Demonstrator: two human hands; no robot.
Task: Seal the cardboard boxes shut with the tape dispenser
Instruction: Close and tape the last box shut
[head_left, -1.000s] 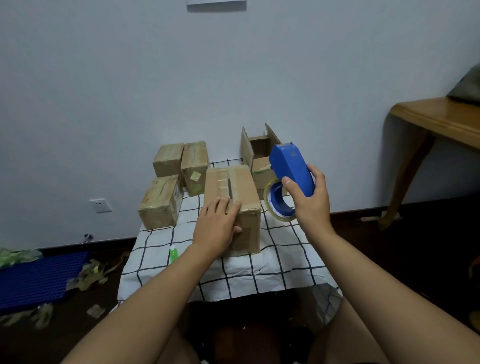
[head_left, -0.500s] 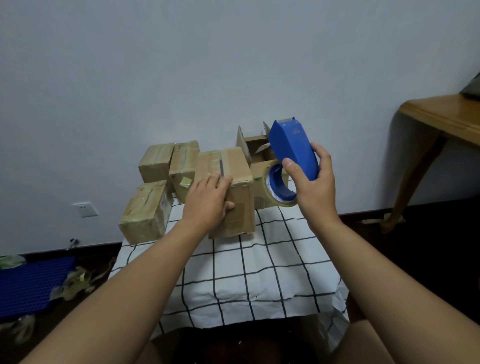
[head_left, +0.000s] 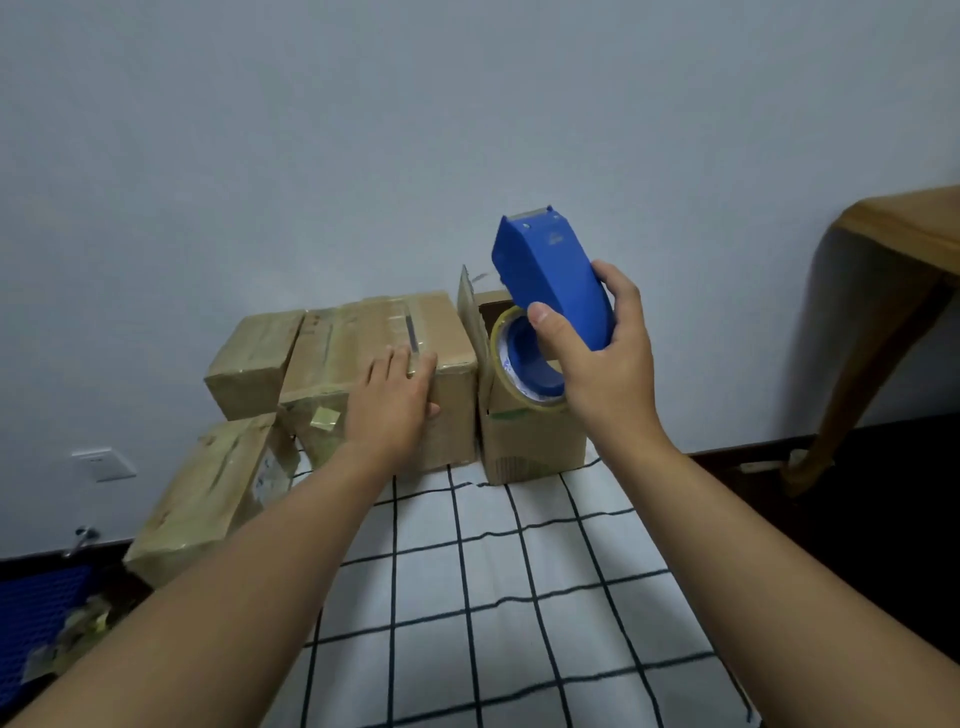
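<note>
Far left, low on the wall: white wall socket. Below it a blue plastic grid mat on the floor w/ scraps of tape around it.

Next, 3 brown cardboard boxes already wrapped in clear tape: one hanging over the table's left edge, one at the back by the wall, one btwn them w/ a loose tape tab on its front. Probably the done pile, parked left out of the way.

Centre: brown cardboard box with taped top seam, butted against the pile. Left hand lies flat on its near top edge, fingers straight & spread, thumb on the front face; pressing, not gripping. Looks like it's pushing the box back into the done group, or smoothing tape.

Right of it, touching: open brown cardboard box with flaps up, likely next to seal. It stands on the white cloth with black grid lines covering the table.

Right hand is wrapped round the blue plastic tape dispenser, thumb on the front, fingers curled behind. Dispenser is held in the air in front of the open box, blade end up, clear tape roll at the bottom; carried, not applied.

Far right: wooden side table w/ curved leg, well apart.
</note>
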